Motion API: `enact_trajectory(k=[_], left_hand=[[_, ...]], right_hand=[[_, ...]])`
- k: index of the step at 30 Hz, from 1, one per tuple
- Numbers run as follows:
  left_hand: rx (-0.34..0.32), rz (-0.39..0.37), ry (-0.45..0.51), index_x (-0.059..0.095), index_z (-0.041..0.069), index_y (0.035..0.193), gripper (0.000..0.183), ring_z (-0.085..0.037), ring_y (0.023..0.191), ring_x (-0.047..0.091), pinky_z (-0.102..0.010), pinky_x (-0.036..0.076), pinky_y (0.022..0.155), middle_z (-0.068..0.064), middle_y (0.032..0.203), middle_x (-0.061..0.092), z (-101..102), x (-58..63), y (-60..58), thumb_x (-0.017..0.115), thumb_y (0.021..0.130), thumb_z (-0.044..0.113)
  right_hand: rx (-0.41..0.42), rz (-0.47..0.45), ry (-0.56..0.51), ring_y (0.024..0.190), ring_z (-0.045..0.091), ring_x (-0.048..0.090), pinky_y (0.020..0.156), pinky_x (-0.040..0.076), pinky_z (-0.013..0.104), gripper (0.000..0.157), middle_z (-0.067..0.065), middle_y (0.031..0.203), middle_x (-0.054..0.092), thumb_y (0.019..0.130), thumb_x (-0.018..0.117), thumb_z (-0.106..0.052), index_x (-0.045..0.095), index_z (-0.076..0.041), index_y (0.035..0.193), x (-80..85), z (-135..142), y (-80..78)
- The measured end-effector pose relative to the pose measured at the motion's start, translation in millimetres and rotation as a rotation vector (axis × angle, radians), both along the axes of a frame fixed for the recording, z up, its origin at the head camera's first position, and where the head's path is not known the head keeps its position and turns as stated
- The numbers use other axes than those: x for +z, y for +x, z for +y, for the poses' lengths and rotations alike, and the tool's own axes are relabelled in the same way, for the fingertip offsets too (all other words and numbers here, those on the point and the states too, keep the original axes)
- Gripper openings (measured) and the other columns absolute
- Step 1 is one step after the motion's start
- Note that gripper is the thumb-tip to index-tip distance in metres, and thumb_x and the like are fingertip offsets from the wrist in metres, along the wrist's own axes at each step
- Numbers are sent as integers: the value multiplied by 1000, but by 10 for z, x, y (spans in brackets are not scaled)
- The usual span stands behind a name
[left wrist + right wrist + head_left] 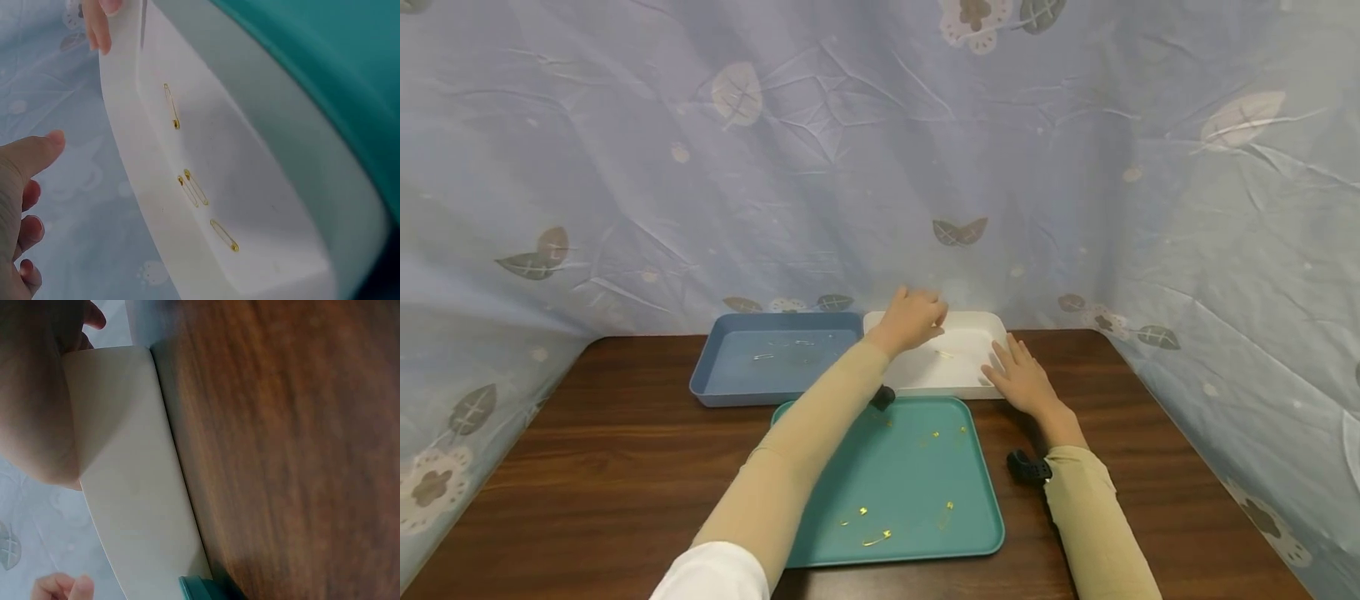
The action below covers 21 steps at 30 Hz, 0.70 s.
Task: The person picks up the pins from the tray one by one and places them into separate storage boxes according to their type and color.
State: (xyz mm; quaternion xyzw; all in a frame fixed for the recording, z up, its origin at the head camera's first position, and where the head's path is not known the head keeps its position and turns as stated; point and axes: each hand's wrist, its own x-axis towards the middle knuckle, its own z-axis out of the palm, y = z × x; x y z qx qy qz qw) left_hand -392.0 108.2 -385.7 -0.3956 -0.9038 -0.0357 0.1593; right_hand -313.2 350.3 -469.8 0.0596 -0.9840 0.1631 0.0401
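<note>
Left hand point(913, 321): empty, thumb apart | white tray point(928, 375): touched by spread right hand point(1024, 379) | safety pins point(224, 235): judged light, stiff, slippery; best pinched at clasps point(176, 124)

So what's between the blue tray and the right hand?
In the head view, the white tray lies between the blue tray and the right hand, with the left hand raised near its far-left corner.
</note>
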Motion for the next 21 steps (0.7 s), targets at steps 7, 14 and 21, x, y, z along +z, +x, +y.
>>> enact_trajectory(k=[7,14,21], left_hand=[[1,-5,16,62,21,95,16,-14,87,57,-35,34,81,6,94,61,-196,64,186,66,93,37],[16,45,52,61,21,94,17,-17,91,56,-35,34,80,4,95,62,-379,142,396,66,93,38],[33,51,92,60,19,93,18,-19,94,53,-37,33,80,2,97,60,-578,155,602,66,93,36]], right_hand=[[11,-6,0,147,50,9,113,16,69,70,27,161,7,102,38,-48,23,-4,154,-31,22,-13],[15,-22,-5,147,51,7,113,14,70,71,27,161,4,102,37,-49,21,-3,155,-11,43,-18],[23,-24,-13,147,51,5,113,13,70,73,28,161,5,102,36,-50,22,-2,154,-18,19,-18]])
